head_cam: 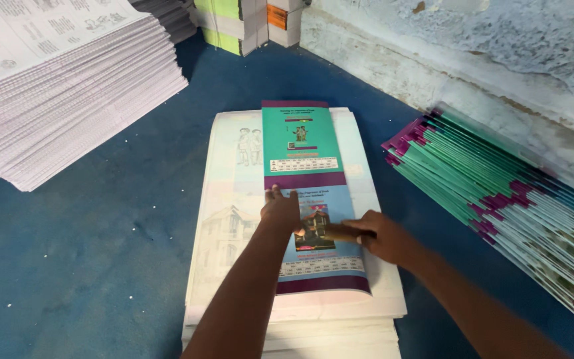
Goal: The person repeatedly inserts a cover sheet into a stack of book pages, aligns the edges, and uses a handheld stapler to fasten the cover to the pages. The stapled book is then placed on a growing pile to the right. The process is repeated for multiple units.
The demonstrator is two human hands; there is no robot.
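The fanned row of teal booklets (499, 199) runs off the right edge, blurred, and the white printed-sheet stack (61, 80) at upper left is cropped.

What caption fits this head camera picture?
Left hand pins a folded colour cover on a paper stack; right hand presses a wooden tool.

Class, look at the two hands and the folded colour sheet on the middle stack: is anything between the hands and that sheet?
Nothing visible. The left hand presses directly on the folded sheet. The right hand holds a small brown tool against it.
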